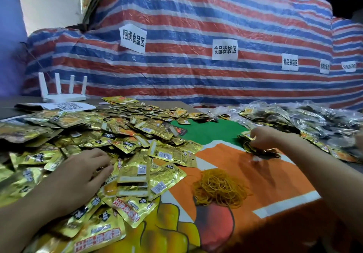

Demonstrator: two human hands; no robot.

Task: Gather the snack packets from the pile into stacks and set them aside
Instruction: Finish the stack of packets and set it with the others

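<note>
Well behind the left grip (86, 170), at the back of the bench (11, 103): a white router (62, 95) with four upright antennas, and just in front of it a sheet printed with a QR code (68, 106). Under and all around that grip: the loose pile of gold snack packets (137, 131), heaped from the near edge to the far side. Left grip palm-down on the pile, fingers apart and relaxed, resting on the packets and clasping none. To its right, between the two grips, on the orange-and-green printed cloth (275, 174): a tangle of yellow rubber bands (220, 190), apart from the pile. Further right, the right grip (265, 137), fingers curled and clamped on the edge of a small stack of packets (255, 148) lying on the cloth. Beyond and right of that grip: a heap of bundled packets (298, 119), silvery and dark. Behind everything, a red, white and blue striped tarp (196, 17) with white paper labels (225, 49) stuck across it.
</note>
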